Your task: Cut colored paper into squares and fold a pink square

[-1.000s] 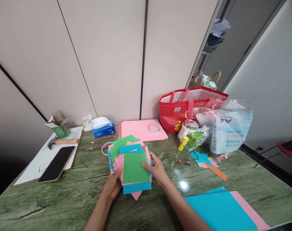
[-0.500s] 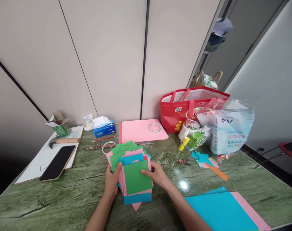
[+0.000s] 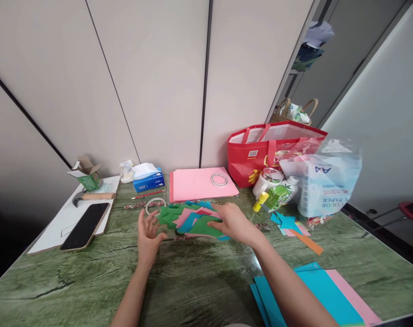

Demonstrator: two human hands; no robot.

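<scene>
A loose stack of paper pieces (image 3: pixel 203 225) in green, pink and blue is held above the table, tilted nearly edge-on to me and smeared by motion. My right hand (image 3: pixel 233 222) grips its right end, with the thumb on the green top piece and the fingers behind. At the left end my left hand (image 3: pixel 149 236) is open, its fingers spread and its thumb apart, close to the green edges. Behind the stack lie a white ring (image 3: pixel 154 200) and a pile of pink sheets (image 3: pixel 193 181) with rings on top.
Blue sheets (image 3: pixel 313 290) lie at front right beside cut scraps (image 3: pixel 286 222), a glue stick (image 3: pixel 261 202), a red bag (image 3: pixel 242 159) and a plastic-wrapped paper pack (image 3: pixel 329 186). At left are a phone (image 3: pixel 86 227), a hammer (image 3: pixel 97 196), a tissue box (image 3: pixel 148 181) and a small carton (image 3: pixel 89 177).
The paper stack has been lifted away from me and tipped nearly edge-on. My left hand has let go of it and opened, while my right hand keeps its grip.
</scene>
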